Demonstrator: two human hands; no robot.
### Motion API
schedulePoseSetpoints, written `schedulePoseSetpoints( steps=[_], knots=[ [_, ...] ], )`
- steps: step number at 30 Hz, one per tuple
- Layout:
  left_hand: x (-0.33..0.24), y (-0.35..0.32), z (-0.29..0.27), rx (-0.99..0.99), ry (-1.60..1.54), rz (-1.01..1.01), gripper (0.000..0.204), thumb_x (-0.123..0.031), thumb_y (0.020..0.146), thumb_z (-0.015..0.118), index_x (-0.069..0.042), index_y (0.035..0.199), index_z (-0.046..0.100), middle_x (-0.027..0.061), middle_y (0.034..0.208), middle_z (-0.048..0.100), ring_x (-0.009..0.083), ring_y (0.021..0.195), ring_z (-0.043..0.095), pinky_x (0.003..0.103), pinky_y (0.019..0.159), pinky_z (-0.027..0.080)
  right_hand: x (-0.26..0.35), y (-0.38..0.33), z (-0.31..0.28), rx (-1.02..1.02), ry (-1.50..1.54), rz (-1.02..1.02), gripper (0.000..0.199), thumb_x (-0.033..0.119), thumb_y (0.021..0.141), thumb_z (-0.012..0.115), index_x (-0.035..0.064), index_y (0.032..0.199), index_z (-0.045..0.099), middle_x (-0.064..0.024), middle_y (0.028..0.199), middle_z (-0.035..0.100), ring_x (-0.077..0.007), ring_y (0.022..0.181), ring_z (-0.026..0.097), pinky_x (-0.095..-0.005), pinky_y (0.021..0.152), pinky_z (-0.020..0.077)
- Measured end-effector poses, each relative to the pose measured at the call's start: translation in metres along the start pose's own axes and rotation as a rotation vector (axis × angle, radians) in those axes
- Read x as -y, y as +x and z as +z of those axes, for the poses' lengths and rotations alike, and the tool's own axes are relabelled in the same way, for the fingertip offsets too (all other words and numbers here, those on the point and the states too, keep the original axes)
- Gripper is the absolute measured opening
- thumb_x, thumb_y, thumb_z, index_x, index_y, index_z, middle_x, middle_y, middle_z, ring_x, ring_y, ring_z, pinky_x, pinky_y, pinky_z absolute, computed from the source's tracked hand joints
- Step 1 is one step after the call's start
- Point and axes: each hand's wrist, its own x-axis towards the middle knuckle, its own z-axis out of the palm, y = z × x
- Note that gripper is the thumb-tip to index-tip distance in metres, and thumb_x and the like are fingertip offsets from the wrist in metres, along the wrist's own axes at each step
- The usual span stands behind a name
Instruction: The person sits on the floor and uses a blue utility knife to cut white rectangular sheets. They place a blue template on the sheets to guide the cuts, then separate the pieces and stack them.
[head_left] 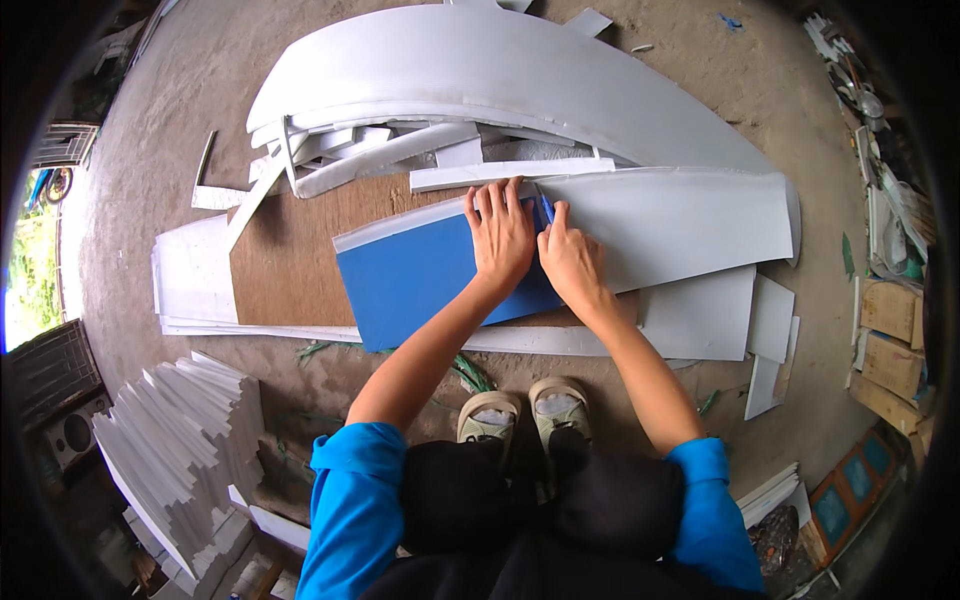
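My left hand (502, 232) lies flat, fingers outstretched, on the right part of a blue rectangular board (410, 275). A pale strip runs along the board's far edge, under my fingertips. Just to the right, my right hand (574, 262) is closed around a slim blue pen-like tool (547, 208). Its tip points away from me, at the board's far right corner; whether it is a pen or a cutter I cannot tell. The blue board lies partly on a brown wooden panel (285, 265) and beside a white sheet (690, 225) that reaches to the right.
Beyond my hands, a large curved white sheet (430, 60) covers white offcuts (345, 140). A narrow white strip (510, 174) lies past my fingertips. Stacked white sheets (180, 440) stand at lower left. Cardboard boxes (890, 310) line the right side. My shoes (560, 400) are close below.
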Motion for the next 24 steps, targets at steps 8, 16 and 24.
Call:
schedulePoseSetpoints(
  steps=[8,16,24],
  knots=[
    [0.0,0.006,0.009,0.005,0.133,-0.077,0.03,-0.021,0.081,0.048,-0.003,0.105,0.048,0.0132,0.103,0.047,0.0274,0.101,0.042,0.043,0.092,0.024,-0.005,0.004,0.009,-0.049,-0.085,-0.088,0.038,0.016,0.082,0.047,-0.0082,0.112,0.043,-0.0132,0.055,0.059,-0.0278,0.051,0.061,-0.0378,0.046,0.0495],
    [-0.001,0.008,0.011,-0.07,0.119,-0.068,0.024,-0.022,0.084,0.047,-0.004,0.1,0.05,0.0111,0.097,0.05,0.0267,0.097,0.044,0.044,0.092,0.024,-0.004,0.012,0.007,-0.044,0.09,-0.042,0.033,0.02,0.088,0.041,-0.006,0.109,0.041,-0.0188,0.058,0.059,-0.0353,0.056,0.061,-0.0469,0.053,0.0481],
    [-0.002,0.007,0.005,-0.066,0.061,-0.088,0.019,-0.022,0.083,0.05,-0.012,0.099,0.052,0.008,0.099,0.05,0.0248,0.098,0.045,0.045,0.094,0.022,0.003,0.016,0.002,0.029,0.015,-0.033,0.032,0.013,0.082,0.046,-0.0066,0.107,0.042,-0.0168,0.065,0.062,-0.032,0.063,0.063,-0.0405,0.057,0.0516]
  ],
)
